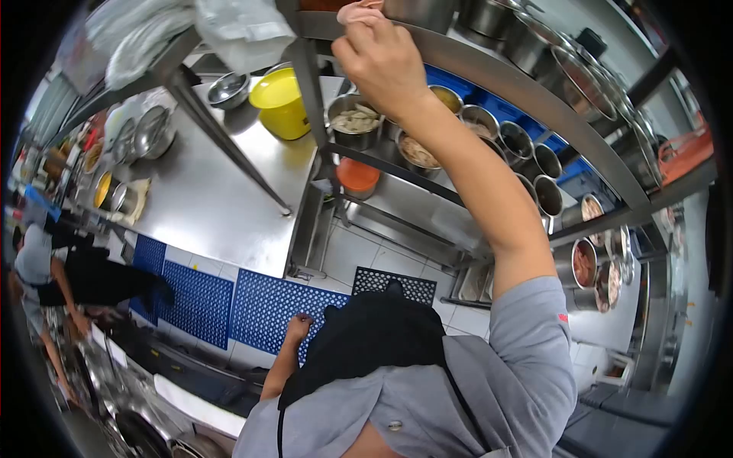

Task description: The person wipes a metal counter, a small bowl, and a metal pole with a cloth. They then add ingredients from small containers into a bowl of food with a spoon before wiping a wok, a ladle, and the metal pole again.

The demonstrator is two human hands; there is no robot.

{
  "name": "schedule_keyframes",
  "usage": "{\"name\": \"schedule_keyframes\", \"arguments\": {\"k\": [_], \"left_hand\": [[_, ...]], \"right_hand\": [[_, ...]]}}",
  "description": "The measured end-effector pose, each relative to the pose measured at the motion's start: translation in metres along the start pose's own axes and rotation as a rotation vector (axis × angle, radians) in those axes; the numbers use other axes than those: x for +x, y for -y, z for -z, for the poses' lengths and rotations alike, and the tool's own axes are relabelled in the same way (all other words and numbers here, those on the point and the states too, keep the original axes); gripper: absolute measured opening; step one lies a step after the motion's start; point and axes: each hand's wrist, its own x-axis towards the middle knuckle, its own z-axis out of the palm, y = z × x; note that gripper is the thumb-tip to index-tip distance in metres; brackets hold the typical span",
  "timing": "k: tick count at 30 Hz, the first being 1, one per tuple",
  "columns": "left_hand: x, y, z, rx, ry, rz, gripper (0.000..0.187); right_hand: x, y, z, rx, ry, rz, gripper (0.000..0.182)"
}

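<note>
A busy steel kitchen: the right hand (pixel 382 57) presses a pink cloth (pixel 357 11) on the upper shelf (pixel 527 95), fingers curled around it. The left hand (pixel 298 328) hangs loosely open. Wiping hard could nudge the pots (pixel 527 42).

Steel table (pixel 206 195), yellow bucket (pixel 279 101), steel bowls (pixel 227 89) on it

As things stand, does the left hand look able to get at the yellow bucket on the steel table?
Probably not without moving: the left hand hangs low beside the apron, while the yellow bucket stands far across the steel table.
</note>
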Motion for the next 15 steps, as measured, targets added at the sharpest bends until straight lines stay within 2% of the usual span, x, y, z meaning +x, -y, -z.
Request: {"name": "schedule_keyframes", "arguments": {"k": [1, 2, 6, 9, 11, 12, 13, 15], "left_hand": [[0.008, 0.01, -0.002, -0.002, 0.019, 0.003, 0.032], [0.009, 0.018, -0.001, -0.025, 0.019, -0.024, 0.032], [-0.02, -0.032, 0.026, 0.022, 0.056, -0.083, 0.031], [-0.009, -0.035, 0.039, 0.018, 0.115, -0.062, 0.03], [0.008, -0.028, 0.049, 0.017, 0.139, -0.078, 0.03], [0.058, 0.022, 0.037, 0.042, 0.095, -0.11, 0.028], [0.054, 0.008, 0.045, 0.146, 0.084, -0.105, 0.026], [0.05, -0.017, 0.055, 0.09, 0.121, -0.001, 0.027]], "right_hand": [[-0.012, -0.012, 0.008, 0.003, 0.01, -0.037, 0.01], [-0.027, -0.026, 0.011, 0.023, -0.091, -0.033, 0.011], [-0.08, -0.06, 0.076, -0.085, -0.045, -0.187, 0.014], [-0.116, -0.082, 0.128, -0.179, 0.025, -0.294, 0.017], [-0.137, -0.102, 0.162, -0.272, 0.056, -0.369, 0.019], [-0.145, -0.111, 0.181, -0.356, 0.08, -0.377, 0.019], [-0.154, -0.12, 0.2, -0.436, 0.103, -0.385, 0.02], [-0.19, -0.148, 0.239, -0.625, 0.146, -0.464, 0.02]]}}
